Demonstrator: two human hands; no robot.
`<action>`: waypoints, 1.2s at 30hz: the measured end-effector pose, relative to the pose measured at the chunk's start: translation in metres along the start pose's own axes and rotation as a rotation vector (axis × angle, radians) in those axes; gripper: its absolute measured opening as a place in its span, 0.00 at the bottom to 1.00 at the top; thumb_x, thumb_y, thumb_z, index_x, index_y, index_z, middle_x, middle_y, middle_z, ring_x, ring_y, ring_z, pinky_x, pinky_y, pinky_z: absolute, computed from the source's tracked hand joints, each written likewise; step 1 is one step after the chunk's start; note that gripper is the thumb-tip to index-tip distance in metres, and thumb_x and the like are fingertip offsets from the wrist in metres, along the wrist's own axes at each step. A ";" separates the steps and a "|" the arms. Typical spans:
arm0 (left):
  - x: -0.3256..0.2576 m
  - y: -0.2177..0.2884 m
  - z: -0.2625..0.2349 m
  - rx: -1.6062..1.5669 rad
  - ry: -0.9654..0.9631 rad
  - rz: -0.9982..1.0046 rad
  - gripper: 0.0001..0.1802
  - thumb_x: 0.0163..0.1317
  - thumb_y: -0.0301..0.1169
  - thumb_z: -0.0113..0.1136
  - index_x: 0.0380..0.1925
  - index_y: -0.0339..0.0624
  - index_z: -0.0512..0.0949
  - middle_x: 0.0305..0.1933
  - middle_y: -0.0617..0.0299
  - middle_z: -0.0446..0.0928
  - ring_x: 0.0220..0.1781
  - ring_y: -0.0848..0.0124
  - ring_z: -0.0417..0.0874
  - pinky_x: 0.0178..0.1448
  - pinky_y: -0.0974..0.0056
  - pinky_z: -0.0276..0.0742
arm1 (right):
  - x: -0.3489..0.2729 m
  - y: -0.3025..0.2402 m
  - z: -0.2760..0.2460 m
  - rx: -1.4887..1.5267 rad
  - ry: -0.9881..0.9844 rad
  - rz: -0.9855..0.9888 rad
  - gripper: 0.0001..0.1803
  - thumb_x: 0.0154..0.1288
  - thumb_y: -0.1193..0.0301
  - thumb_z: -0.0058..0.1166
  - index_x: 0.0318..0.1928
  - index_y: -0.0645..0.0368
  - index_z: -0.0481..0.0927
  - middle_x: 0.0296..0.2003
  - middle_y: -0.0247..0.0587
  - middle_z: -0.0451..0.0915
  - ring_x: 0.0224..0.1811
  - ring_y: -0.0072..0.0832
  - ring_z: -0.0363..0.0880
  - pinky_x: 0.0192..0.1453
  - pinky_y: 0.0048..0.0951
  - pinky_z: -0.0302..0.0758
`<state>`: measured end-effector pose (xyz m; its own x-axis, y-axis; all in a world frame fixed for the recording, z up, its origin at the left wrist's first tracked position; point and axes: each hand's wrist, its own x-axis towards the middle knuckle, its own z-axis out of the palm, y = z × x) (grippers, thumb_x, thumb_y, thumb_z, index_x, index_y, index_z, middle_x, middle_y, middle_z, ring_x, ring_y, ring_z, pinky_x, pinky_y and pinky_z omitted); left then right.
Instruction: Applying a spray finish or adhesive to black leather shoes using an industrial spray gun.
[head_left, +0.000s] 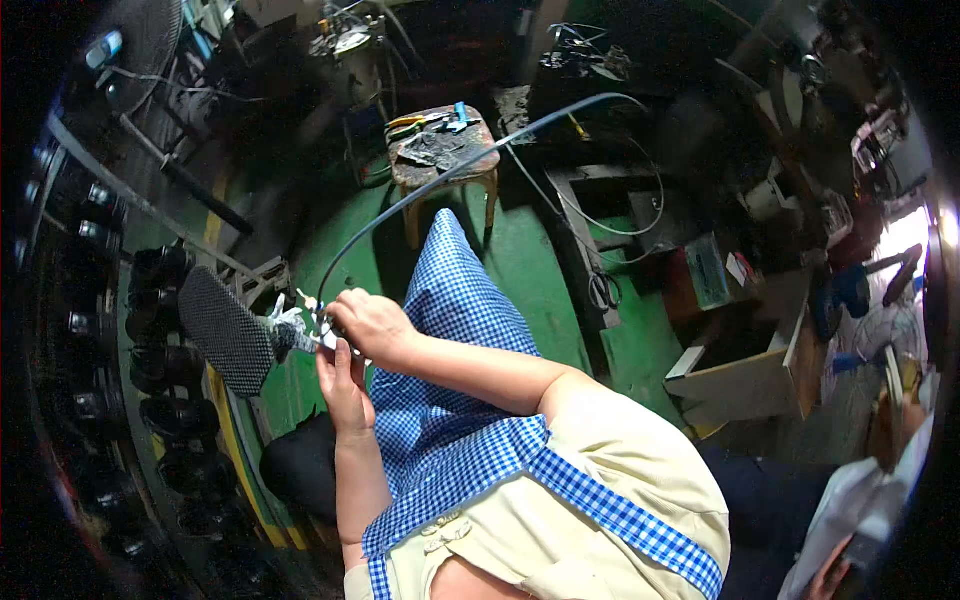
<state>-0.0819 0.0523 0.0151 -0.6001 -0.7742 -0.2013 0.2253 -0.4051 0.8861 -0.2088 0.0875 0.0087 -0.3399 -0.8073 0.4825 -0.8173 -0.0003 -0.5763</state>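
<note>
While seated: we work over our blue checked apron.
Left hand: closed on small metal part.
Right hand: gripping hose end.

A single head-worn fisheye camera looks steeply down from close above the wearer's chest and checked apron, facing forward over the green floor toward a wooden stool, with straight edges bending and darkening toward the rim.

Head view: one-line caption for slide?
Both hands, left hand and right hand, work a small metal tool on a grey hose over a checked apron.
</note>
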 end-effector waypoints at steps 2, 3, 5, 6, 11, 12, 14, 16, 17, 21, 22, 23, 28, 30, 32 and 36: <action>0.005 -0.006 0.007 -0.040 0.068 0.002 0.23 0.73 0.30 0.56 0.65 0.40 0.66 0.61 0.62 0.73 0.59 0.72 0.76 0.58 0.67 0.76 | -0.003 0.002 -0.004 0.007 0.038 -0.057 0.26 0.52 0.72 0.60 0.54 0.62 0.75 0.49 0.44 0.76 0.50 0.41 0.77 0.52 0.36 0.77; 0.009 -0.008 0.006 -0.038 0.056 -0.001 0.23 0.73 0.30 0.56 0.65 0.40 0.66 0.61 0.62 0.73 0.59 0.72 0.76 0.58 0.67 0.76 | -0.004 0.004 -0.008 -0.001 0.046 -0.051 0.26 0.52 0.72 0.60 0.54 0.62 0.75 0.49 0.44 0.76 0.50 0.41 0.77 0.52 0.36 0.77; 0.022 -0.021 -0.004 0.006 -0.023 0.047 0.22 0.73 0.29 0.55 0.65 0.39 0.66 0.60 0.61 0.74 0.57 0.72 0.78 0.58 0.67 0.76 | -0.006 0.010 -0.016 -0.039 0.018 -0.105 0.29 0.52 0.72 0.61 0.57 0.63 0.73 0.54 0.47 0.75 0.53 0.42 0.77 0.55 0.37 0.77; 0.024 -0.022 -0.010 0.013 0.002 0.049 0.22 0.72 0.25 0.54 0.64 0.37 0.67 0.59 0.60 0.75 0.56 0.71 0.79 0.59 0.67 0.77 | -0.008 0.010 -0.017 -0.035 0.016 -0.115 0.29 0.52 0.72 0.61 0.57 0.63 0.73 0.54 0.47 0.75 0.53 0.42 0.77 0.55 0.37 0.77; 0.038 -0.022 -0.019 0.193 -0.098 0.154 0.21 0.71 0.21 0.55 0.63 0.35 0.71 0.58 0.59 0.77 0.58 0.70 0.79 0.65 0.64 0.74 | -0.024 0.021 -0.026 0.030 -0.143 -0.071 0.38 0.49 0.77 0.64 0.64 0.62 0.69 0.66 0.53 0.69 0.67 0.49 0.70 0.69 0.43 0.70; 0.041 -0.022 -0.021 0.230 -0.136 0.200 0.22 0.71 0.21 0.55 0.64 0.35 0.70 0.59 0.59 0.77 0.58 0.70 0.80 0.66 0.64 0.74 | -0.023 0.022 -0.029 0.056 -0.117 -0.073 0.39 0.49 0.77 0.66 0.65 0.62 0.69 0.66 0.54 0.68 0.67 0.50 0.69 0.69 0.44 0.70; 0.046 -0.029 -0.035 0.303 -0.191 0.281 0.24 0.71 0.19 0.54 0.67 0.34 0.67 0.61 0.58 0.76 0.59 0.69 0.80 0.65 0.65 0.74 | -0.021 0.020 -0.035 0.109 -0.075 -0.083 0.41 0.49 0.76 0.68 0.66 0.61 0.67 0.66 0.55 0.67 0.67 0.51 0.69 0.69 0.44 0.71; 0.041 -0.024 -0.031 0.250 -0.133 0.271 0.24 0.71 0.19 0.54 0.67 0.33 0.67 0.61 0.58 0.76 0.58 0.71 0.81 0.64 0.65 0.75 | -0.017 0.016 -0.038 0.163 -0.023 -0.094 0.43 0.50 0.76 0.68 0.68 0.58 0.65 0.67 0.56 0.66 0.67 0.53 0.68 0.68 0.44 0.72; 0.042 -0.018 -0.028 0.313 -0.121 0.280 0.25 0.70 0.19 0.55 0.67 0.33 0.67 0.59 0.58 0.77 0.57 0.71 0.81 0.63 0.66 0.75 | -0.016 0.014 -0.046 0.118 -0.058 -0.069 0.43 0.50 0.76 0.68 0.68 0.57 0.65 0.67 0.56 0.66 0.67 0.53 0.69 0.68 0.44 0.72; 0.044 -0.018 -0.036 0.190 -0.058 0.223 0.24 0.69 0.21 0.57 0.64 0.34 0.69 0.55 0.58 0.81 0.56 0.72 0.81 0.64 0.67 0.73 | -0.026 0.003 -0.077 0.070 -0.319 -0.143 0.33 0.56 0.72 0.66 0.64 0.58 0.71 0.61 0.49 0.74 0.61 0.48 0.75 0.64 0.41 0.74; 0.042 -0.016 -0.039 0.139 -0.045 0.199 0.23 0.69 0.21 0.57 0.64 0.35 0.70 0.55 0.58 0.81 0.56 0.71 0.81 0.64 0.67 0.73 | -0.026 -0.003 -0.091 0.125 -0.477 -0.178 0.31 0.56 0.71 0.67 0.62 0.58 0.73 0.60 0.48 0.75 0.61 0.46 0.76 0.64 0.40 0.75; 0.041 -0.013 -0.040 0.086 -0.045 0.173 0.23 0.68 0.21 0.57 0.63 0.35 0.70 0.55 0.58 0.81 0.57 0.71 0.81 0.64 0.67 0.73 | -0.026 -0.007 -0.103 0.190 -0.575 -0.180 0.29 0.59 0.68 0.66 0.61 0.59 0.74 0.59 0.47 0.76 0.60 0.45 0.76 0.64 0.40 0.74; 0.032 0.002 -0.044 0.069 -0.084 0.131 0.26 0.67 0.18 0.58 0.65 0.39 0.71 0.57 0.60 0.80 0.59 0.70 0.81 0.66 0.66 0.73 | -0.040 0.045 -0.161 0.558 -0.165 0.263 0.26 0.61 0.73 0.67 0.59 0.59 0.75 0.49 0.44 0.83 0.51 0.32 0.83 0.57 0.36 0.79; 0.029 0.005 -0.043 0.070 -0.107 0.160 0.26 0.67 0.18 0.58 0.65 0.39 0.71 0.57 0.59 0.80 0.59 0.70 0.81 0.66 0.65 0.73 | -0.042 0.076 -0.185 0.916 -0.019 0.390 0.26 0.64 0.75 0.61 0.62 0.60 0.72 0.49 0.47 0.83 0.50 0.37 0.83 0.57 0.38 0.80; 0.031 -0.001 -0.048 0.092 -0.135 0.215 0.25 0.67 0.20 0.58 0.64 0.36 0.71 0.56 0.58 0.80 0.58 0.69 0.81 0.67 0.64 0.73 | -0.054 0.119 -0.200 1.274 0.112 0.328 0.29 0.64 0.77 0.53 0.66 0.62 0.68 0.56 0.52 0.78 0.57 0.41 0.79 0.63 0.40 0.76; 0.026 0.005 -0.052 0.154 -0.130 0.207 0.21 0.68 0.23 0.59 0.61 0.36 0.73 0.54 0.58 0.81 0.58 0.70 0.80 0.68 0.64 0.70 | -0.055 0.132 -0.233 1.983 0.459 0.127 0.33 0.66 0.78 0.45 0.71 0.69 0.59 0.63 0.59 0.72 0.64 0.48 0.74 0.70 0.46 0.74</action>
<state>-0.0566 0.0050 -0.0069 -0.6489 -0.7600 0.0368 0.2401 -0.1587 0.9577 -0.4060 0.2691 0.0599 -0.6705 -0.6771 0.3034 0.6334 -0.7353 -0.2412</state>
